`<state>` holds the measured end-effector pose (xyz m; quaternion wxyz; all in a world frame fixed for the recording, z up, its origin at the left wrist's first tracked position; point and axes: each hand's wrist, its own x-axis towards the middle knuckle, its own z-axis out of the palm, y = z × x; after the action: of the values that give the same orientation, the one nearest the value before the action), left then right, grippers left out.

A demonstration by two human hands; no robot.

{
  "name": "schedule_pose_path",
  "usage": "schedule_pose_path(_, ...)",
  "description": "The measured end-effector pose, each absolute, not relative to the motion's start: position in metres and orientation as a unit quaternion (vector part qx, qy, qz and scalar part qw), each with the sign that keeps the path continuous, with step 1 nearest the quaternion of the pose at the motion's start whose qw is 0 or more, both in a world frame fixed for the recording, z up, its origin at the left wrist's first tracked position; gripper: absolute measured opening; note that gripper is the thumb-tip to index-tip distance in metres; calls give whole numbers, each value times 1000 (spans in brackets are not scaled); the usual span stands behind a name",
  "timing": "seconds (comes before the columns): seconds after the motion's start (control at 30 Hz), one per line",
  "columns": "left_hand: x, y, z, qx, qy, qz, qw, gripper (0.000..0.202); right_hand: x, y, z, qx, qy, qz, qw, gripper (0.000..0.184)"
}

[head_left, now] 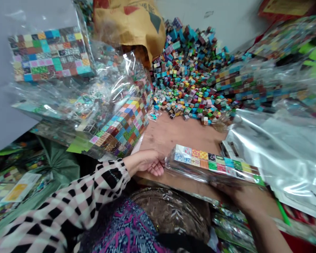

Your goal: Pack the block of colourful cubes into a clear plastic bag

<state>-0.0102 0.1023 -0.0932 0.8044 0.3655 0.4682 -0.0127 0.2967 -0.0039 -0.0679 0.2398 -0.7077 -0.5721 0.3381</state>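
A long pack of small patterned cubes [216, 163], wrapped in clear plastic film, lies slantwise above the front edge of the work surface. At its left end my left hand [151, 162] pinches the loose end of the film between thumb and forefinger, with the other fingers curled. My right hand [233, 193] grips the pack from below near its right half; its fingers are partly hidden under the pack and blurred. The cubes show dotted, striped and plain coloured faces in two visible rows.
A big heap of loose cubes [186, 84] covers the back of the brown board [173, 131]. Bagged cube blocks [126, 123] stack up at left. Clear plastic bags [276, 151] lie at right. A yellow sack [131, 24] stands behind, and a round brown seat-like object [171, 211] sits below.
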Motion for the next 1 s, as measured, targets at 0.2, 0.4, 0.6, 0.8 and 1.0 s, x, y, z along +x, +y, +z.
schedule_pose_path(0.2, -18, 100, -93, 328, 461, -53, 823, 17, 299, -8, -87, -686, -503, 414, 325, 37)
schedule_pose_path(0.4, -20, 99, -92, 306, 466, -49, 829, 21, 307, -8, -102, -663, -503, 452, 321, 45)
schedule_pose_path(0.6, -19, 104, -87, 313, 479, -44, 819, 27, 310, -9, -105, -655, -503, 462, 323, 48)
schedule_pose_path(0.8, -14, 101, -88, 312, 501, -26, 807, 27, 305, -10, -102, -635, -507, 463, 355, 43)
schedule_pose_path(1.0, -11, 98, -91, 304, 521, -9, 798, 26, 302, -9, -101, -641, -491, 465, 363, 43)
